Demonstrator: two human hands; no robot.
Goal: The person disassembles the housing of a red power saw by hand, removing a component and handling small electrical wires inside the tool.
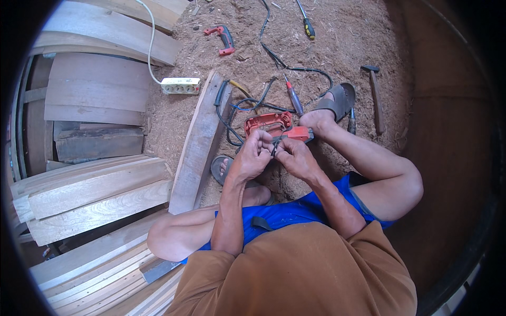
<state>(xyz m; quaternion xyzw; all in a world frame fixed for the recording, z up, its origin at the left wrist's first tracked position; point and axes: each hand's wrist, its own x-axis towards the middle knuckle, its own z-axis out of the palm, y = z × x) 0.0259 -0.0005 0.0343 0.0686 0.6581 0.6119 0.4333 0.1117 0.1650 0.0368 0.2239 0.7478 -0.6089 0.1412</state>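
Red tool housing [254, 122], its hollow side showing, is rested just beyond the fingertips, seemingly so that it can be reached by both hands at once; a thin dark strand [273, 149] appears to be pinched between the left hand [252, 158] and the right hand [298, 158], the fingers being drawn narrow on it, probably because so slight a thing calls for a fine grip; whether it is joined to the housing cannot be told; one red-and-black handle piece [226, 41] is laid well beyond the fingers, perhaps to be out of the way; two screwdrivers are counted, a red-collared screwdriver [294, 99] near the right fingers and a yellow-handled screwdriver [309, 29] far ahead of them; one hammer [376, 100] is laid off to their right; one white power strip [181, 86] and, nearer, one slanted wooden beam [197, 142] are placed to their left.
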